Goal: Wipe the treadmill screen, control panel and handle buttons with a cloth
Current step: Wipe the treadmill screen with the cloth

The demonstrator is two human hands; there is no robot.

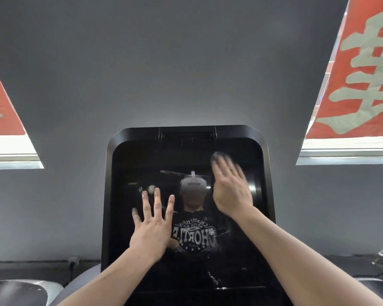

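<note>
Pressing a dark cloth (217,156) flat-palmed on the screen (186,257) at its far right, the right hand (230,191) blurs; the left hand (152,226) rests splayed, holding nothing. Bare fingers may smudge the glass.

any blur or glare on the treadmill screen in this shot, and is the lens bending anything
Head view: the right hand is motion-blurred, with the dark cloth under its fingers smeared; the left hand is sharper. The glossy black treadmill screen mirrors the wearer and a bright glint near its right edge. The wide lens splays the red banners outward.
</note>
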